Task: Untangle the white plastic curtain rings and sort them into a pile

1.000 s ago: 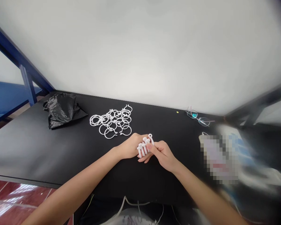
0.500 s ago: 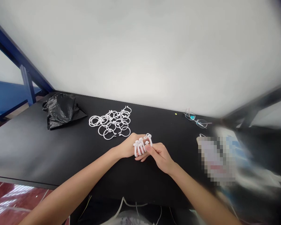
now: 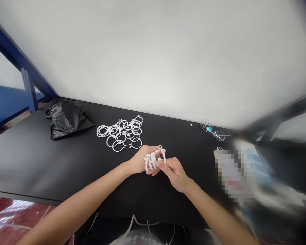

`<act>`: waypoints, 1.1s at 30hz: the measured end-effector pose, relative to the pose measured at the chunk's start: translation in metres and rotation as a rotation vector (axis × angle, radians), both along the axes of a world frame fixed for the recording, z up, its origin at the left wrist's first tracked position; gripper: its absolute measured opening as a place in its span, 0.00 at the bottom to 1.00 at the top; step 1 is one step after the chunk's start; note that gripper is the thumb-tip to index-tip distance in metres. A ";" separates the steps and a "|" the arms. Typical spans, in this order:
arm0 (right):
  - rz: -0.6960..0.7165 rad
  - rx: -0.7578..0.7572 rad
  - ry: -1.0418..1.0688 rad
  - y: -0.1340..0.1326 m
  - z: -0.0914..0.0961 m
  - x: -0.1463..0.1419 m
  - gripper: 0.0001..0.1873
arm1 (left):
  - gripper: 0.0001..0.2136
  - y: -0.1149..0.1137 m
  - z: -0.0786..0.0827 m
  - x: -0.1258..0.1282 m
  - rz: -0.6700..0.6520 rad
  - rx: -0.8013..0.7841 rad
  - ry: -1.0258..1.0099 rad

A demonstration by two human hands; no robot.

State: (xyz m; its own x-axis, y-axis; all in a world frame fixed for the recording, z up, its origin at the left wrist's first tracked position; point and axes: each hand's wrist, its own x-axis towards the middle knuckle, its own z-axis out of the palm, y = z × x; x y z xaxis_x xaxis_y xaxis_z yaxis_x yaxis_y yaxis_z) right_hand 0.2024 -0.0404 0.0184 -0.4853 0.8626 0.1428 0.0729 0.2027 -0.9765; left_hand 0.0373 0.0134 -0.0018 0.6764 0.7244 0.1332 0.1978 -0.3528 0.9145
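Several white plastic rings [image 3: 151,162] with knobbed ends are bunched together between my hands above the black table. My left hand [image 3: 139,160] is closed round the bunch from the left, its fingers partly hidden behind the rings. From the right, my right hand [image 3: 176,173] pinches one of these rings between thumb and fingers at the bunch's right end. Beyond my left hand, a pile of similar white rings [image 3: 119,147] lies on the table, many of them open at the knobbed ends and overlapping.
A crumpled black plastic bag [image 3: 66,119] lies at the back left of the table [image 3: 35,153]. Eyeglasses [image 3: 214,132] rest near the wall at the right, beside a small yellow bit [image 3: 191,125]. A pixelated item [image 3: 234,175] sits at the right.
The knobbed ends of the rings in my hands have shifted and fanned slightly, and my right hand has dropped a little. The pile on the table is unchanged.
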 end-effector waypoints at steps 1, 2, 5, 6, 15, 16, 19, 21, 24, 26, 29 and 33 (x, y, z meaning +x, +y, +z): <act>0.002 0.013 -0.014 0.000 0.000 0.000 0.25 | 0.07 0.000 0.000 -0.001 0.000 -0.015 0.002; 0.004 0.019 -0.023 0.000 0.000 0.001 0.25 | 0.07 0.000 0.000 -0.001 0.002 -0.031 -0.002; -0.005 0.004 -0.006 0.002 0.000 0.001 0.25 | 0.07 0.002 0.000 -0.004 0.017 -0.059 -0.033; -0.017 -0.013 0.007 0.002 -0.001 0.001 0.25 | 0.09 0.002 0.000 -0.004 0.023 -0.058 -0.044; -0.169 -0.275 0.194 0.009 -0.007 0.002 0.23 | 0.10 0.005 0.006 -0.012 0.016 0.231 0.124; -0.132 -0.304 0.189 0.009 -0.006 0.002 0.22 | 0.08 0.005 0.006 -0.012 0.005 0.218 0.125; -0.057 -0.359 0.148 0.011 -0.006 0.001 0.17 | 0.09 0.004 0.006 -0.010 -0.029 0.126 0.068; -0.087 -0.361 0.153 0.010 -0.007 0.001 0.16 | 0.10 0.004 0.006 -0.009 -0.027 0.097 0.029; -0.203 -0.340 0.194 0.010 -0.008 0.000 0.16 | 0.08 0.005 0.005 -0.010 0.007 0.161 0.068; -0.250 -0.338 0.200 0.011 -0.009 0.000 0.16 | 0.09 0.006 0.003 -0.011 0.021 0.275 0.173; -0.174 -0.368 0.164 0.011 -0.009 0.000 0.19 | 0.08 0.009 0.000 -0.013 -0.003 0.454 0.373; -0.096 -0.350 0.116 0.010 -0.011 0.000 0.19 | 0.09 0.011 -0.001 -0.013 -0.044 0.455 0.474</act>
